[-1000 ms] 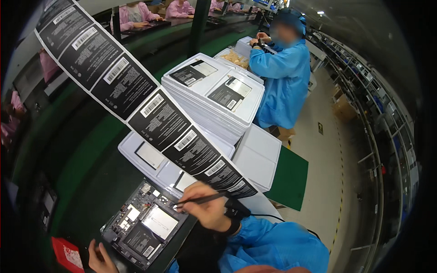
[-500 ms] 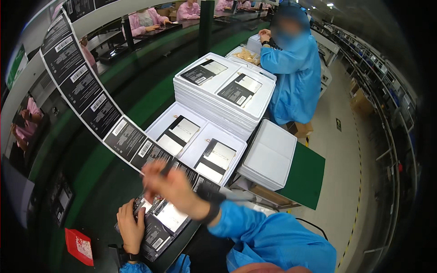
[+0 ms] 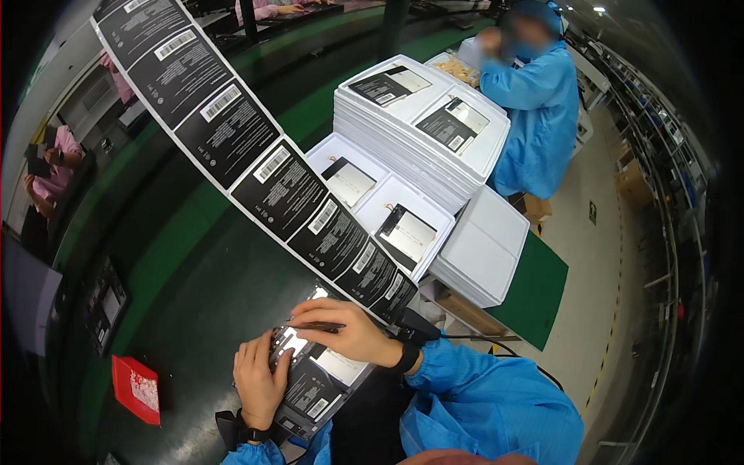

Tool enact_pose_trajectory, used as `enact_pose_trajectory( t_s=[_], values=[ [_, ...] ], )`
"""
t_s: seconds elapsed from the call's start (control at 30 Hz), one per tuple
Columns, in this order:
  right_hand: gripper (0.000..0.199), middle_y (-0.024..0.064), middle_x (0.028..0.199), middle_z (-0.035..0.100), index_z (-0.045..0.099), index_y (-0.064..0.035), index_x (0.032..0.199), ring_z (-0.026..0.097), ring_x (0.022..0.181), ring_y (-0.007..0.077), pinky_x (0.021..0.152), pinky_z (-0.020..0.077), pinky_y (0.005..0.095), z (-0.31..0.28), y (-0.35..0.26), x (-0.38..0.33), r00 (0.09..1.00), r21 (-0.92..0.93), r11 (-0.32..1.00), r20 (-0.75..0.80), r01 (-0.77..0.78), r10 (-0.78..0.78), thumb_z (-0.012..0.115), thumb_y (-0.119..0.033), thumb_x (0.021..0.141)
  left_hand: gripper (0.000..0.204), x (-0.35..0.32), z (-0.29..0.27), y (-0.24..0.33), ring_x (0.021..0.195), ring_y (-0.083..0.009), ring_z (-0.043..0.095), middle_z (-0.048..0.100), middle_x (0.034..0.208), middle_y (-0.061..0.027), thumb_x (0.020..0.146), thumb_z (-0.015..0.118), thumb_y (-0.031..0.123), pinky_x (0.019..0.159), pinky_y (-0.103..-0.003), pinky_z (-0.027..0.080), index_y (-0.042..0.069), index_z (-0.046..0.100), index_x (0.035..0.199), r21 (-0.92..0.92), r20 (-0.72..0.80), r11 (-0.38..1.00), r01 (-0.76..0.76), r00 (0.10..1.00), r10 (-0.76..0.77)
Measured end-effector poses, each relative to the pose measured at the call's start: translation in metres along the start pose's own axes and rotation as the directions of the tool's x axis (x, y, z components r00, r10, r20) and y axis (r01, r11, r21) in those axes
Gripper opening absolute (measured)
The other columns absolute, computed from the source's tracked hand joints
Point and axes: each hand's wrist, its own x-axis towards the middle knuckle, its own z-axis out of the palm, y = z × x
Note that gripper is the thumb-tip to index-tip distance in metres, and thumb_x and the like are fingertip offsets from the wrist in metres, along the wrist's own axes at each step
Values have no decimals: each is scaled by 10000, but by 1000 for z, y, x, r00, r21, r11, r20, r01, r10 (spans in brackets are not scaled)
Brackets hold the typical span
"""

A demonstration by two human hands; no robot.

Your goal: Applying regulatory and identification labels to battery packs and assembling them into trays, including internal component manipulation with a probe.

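Looking down from the head view: left hand (image 3: 260, 381) flat, steadying dark device panel (image 3: 318, 380) on the green bench. Right hand (image 3: 345, 332) pinching slim black tool (image 3: 314, 328) above it. Probably light, rigid, fragile; best gripped by edges.

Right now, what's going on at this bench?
A person in a blue coat bends over a dark flat device on the green bench. The left hand steadies its edge, and the right hand presses a thin dark tool onto it. A long strip of black labels hangs over the bench. White trays are stacked behind, where a co-worker stands.
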Motion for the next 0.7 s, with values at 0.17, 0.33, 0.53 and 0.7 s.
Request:
enact_pose_trajectory(
  t_s=[0.17,0.33,0.53,0.7],
  values=[
    [233,107,1088,765,766,10,1168,734,929,149,793,596,261,-5,-7,-14,966,35,965,8,-258,258,766,-78,953,397,-3,-1,6,1004,-321,648,723,1114,-127,898,790,221,859,-412,479,3,703,1218,20,49,1000,-6,999,5],
    [243,84,1056,778,770,10,1157,694,792,78,643,552,209,3,-13,-22,981,30,984,-75,-175,177,800,-84,936,263,1,4,10,891,-335,684,746,1001,-140,879,810,173,785,-422,526,7,759,1077,-104,-38,992,69,997,-73],
    [267,95,1067,765,769,19,1159,713,845,94,646,575,206,8,-16,-21,957,48,958,-52,-282,284,821,-38,903,133,9,5,6,811,-324,715,765,925,-111,862,811,114,748,-409,546,31,782,963,-153,-117,986,62,990,-81],
    [226,83,1026,762,773,21,1123,699,797,73,595,538,196,9,-15,-17,973,-30,974,-67,-223,220,813,-22,904,103,11,1,7,789,-298,710,765,915,-95,873,798,99,720,-392,548,36,783,953,-78,-148,996,-38,989,26]
  ],
)
